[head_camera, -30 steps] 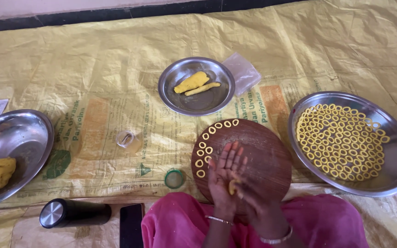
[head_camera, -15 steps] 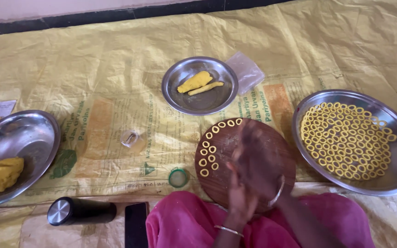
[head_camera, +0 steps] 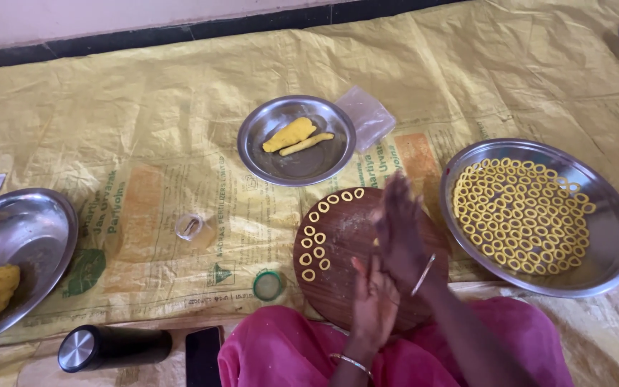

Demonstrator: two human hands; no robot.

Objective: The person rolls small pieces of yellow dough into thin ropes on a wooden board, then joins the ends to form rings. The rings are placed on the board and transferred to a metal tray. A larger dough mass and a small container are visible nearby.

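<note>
Now both hands — left hand and right hand — are pressed palm to palm over the round wooden board; whether dough sits between them, I cannot tell. Dough rings line the board's left edge, and a ring-filled steel tray lies right of it.

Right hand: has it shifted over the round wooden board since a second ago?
Yes. The right hand has moved toward the board's right edge, nearer the big tray of rings.
</note>
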